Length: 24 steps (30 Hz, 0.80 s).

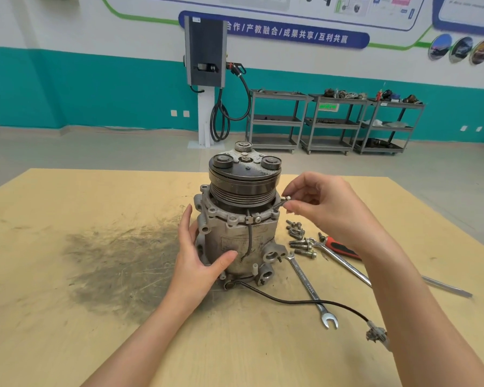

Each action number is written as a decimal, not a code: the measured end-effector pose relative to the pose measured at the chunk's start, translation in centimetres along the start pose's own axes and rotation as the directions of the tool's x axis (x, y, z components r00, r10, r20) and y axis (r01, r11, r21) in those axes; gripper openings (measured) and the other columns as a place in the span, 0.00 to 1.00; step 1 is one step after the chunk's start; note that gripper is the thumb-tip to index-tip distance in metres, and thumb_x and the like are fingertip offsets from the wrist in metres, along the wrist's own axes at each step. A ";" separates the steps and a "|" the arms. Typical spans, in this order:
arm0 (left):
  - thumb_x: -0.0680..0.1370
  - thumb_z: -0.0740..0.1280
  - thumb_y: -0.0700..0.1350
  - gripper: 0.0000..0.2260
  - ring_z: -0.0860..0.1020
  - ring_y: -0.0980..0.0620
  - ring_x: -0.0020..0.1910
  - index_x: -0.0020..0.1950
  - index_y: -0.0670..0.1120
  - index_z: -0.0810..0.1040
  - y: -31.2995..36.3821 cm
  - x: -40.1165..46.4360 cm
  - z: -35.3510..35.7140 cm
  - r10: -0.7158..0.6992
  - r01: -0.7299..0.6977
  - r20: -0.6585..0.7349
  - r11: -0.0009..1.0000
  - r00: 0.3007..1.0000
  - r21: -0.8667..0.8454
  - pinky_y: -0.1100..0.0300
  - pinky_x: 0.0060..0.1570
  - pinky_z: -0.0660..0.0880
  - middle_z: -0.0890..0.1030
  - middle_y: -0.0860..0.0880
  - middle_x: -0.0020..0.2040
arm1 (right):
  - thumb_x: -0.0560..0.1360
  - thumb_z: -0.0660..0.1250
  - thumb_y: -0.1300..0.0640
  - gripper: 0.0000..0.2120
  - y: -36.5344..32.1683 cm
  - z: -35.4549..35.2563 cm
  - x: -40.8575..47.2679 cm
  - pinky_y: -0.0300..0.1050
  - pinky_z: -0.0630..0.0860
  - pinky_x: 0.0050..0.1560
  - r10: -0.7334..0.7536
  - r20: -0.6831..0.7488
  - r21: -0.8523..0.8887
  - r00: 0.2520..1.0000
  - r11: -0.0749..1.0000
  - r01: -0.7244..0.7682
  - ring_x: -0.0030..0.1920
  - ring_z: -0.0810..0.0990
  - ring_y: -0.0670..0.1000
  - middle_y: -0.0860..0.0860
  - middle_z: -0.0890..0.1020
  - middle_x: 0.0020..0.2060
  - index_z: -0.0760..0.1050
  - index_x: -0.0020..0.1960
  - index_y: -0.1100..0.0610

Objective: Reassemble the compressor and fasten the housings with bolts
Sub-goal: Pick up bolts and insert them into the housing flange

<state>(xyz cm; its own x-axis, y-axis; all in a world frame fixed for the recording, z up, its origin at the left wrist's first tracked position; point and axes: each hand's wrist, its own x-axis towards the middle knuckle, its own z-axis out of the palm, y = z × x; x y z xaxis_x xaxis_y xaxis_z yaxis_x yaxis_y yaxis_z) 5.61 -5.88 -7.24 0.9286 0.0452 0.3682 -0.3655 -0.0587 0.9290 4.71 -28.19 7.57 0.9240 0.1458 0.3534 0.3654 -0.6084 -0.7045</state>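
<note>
The grey metal compressor [236, 241] stands upright on the wooden table [67, 317], its dark pulley and clutch [245, 182] on top. My left hand [199, 252] rests against the compressor's left side, fingers straight and thumb on the front of the housing. My right hand [322, 208] pinches a bolt [282, 203] by its head; the threaded tip points down-left at the flange edge on the compressor's right. A black cable [299, 301] runs from the compressor's base to a connector [376, 335] by my right forearm.
Several loose bolts [301, 241] lie right of the compressor. Two combination wrenches [310, 289] [344, 262] and a red-and-black-handled screwdriver [342, 248] lie beside them. A dark grease smear [118, 261] covers the table's left. Carts and a charging unit stand far behind.
</note>
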 end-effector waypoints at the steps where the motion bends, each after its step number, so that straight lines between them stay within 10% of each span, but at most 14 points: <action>1: 0.65 0.78 0.58 0.49 0.61 0.78 0.67 0.74 0.72 0.48 0.0 0.0 0.0 -0.002 0.002 -0.001 1.000 1.000 0.003 0.71 0.62 0.63 0.60 0.76 0.67 | 0.72 0.74 0.61 0.08 0.0 -0.2 0.0 0.35 0.79 0.44 -0.013 -0.008 -0.005 1.000 1.000 0.013 0.39 0.82 0.43 0.47 0.84 0.37 0.79 0.45 0.50; 9: 0.62 0.76 0.63 0.49 0.62 0.66 0.73 0.73 0.74 0.48 0.3 -0.1 0.1 -0.018 0.018 -0.004 1.000 1.000 0.012 0.60 0.70 0.63 0.63 0.64 0.74 | 0.71 0.75 0.59 0.10 0.0 -0.2 0.2 0.34 0.78 0.44 -0.099 0.041 -0.073 0.994 0.992 0.102 0.39 0.80 0.42 0.45 0.82 0.36 0.79 0.44 0.45; 15: 0.60 0.78 0.63 0.53 0.67 0.62 0.72 0.73 0.69 0.46 2.0 0.6 0.4 -0.010 0.011 0.006 0.999 1.000 -0.032 0.74 0.62 0.68 0.64 0.51 0.76 | 0.70 0.75 0.57 0.05 0.2 0.3 0.5 0.34 0.77 0.38 -0.035 0.065 0.137 0.997 0.990 0.025 0.36 0.81 0.41 0.45 0.84 0.34 0.80 0.43 0.50; 20: 0.54 0.78 0.68 0.65 0.62 0.61 0.75 0.78 0.59 0.39 3.8 1.4 1.5 -0.014 0.015 0.015 1.000 1.000 -0.013 0.56 0.74 0.62 0.57 0.51 0.79 | 0.69 0.77 0.55 0.07 0.1 1.6 0.6 0.34 0.74 0.33 0.041 0.050 0.161 0.998 0.986 -0.048 0.30 0.77 0.39 0.47 0.82 0.30 0.80 0.42 0.55; 24: 0.60 0.76 0.62 0.55 0.52 0.59 0.79 0.79 0.57 0.48 4.0 1.3 1.6 0.024 -0.027 -0.135 1.000 0.991 -0.016 0.50 0.78 0.55 0.52 0.51 0.81 | 0.69 0.77 0.53 0.09 0.0 2.0 0.6 0.34 0.70 0.31 0.059 0.005 0.136 0.998 0.989 -0.059 0.28 0.74 0.39 0.46 0.79 0.28 0.78 0.39 0.55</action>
<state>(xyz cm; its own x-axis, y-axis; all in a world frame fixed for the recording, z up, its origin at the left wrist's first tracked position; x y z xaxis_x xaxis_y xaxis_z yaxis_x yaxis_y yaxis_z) 5.42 -7.64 -3.08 0.9025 0.1776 0.3924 -0.3911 -0.0438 0.9193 5.50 -26.58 6.57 0.9446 0.1136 0.3078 0.3218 -0.5046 -0.8012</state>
